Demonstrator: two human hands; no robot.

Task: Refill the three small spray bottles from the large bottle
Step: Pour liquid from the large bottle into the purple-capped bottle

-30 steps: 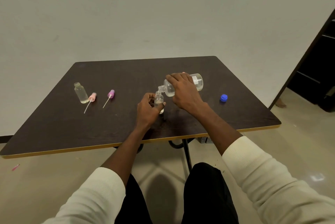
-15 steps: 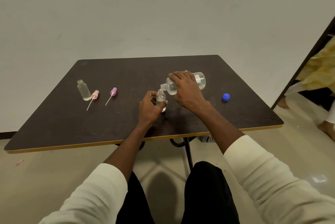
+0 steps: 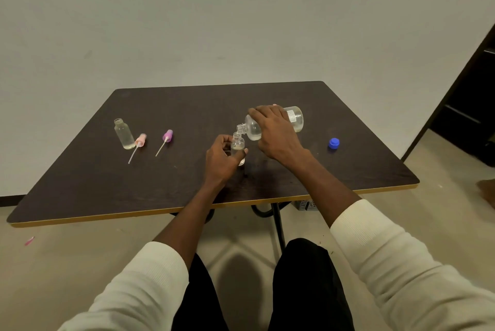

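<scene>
Far left on the counter [image 3: 80, 170]: open small bottle [image 3: 124, 134], clear, upright; beside it pink sprayer [image 3: 140, 140] and purple sprayer [image 3: 167, 136] lying flat. Mid-counter: left hand [image 3: 221, 160] curled round second small bottle [image 3: 237, 147], light, slick, best gripped at the body. Right hand [image 3: 277, 132] wrapped over tilted large bottle [image 3: 270, 123], clear, probably heavier, neck just above the small mouth. Blue cap [image 3: 333, 143] at right.

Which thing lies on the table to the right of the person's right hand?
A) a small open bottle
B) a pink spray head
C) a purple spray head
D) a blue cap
D: the blue cap lies alone on the table, right of the right hand; both spray heads and the open small bottle are far to the left.
</scene>
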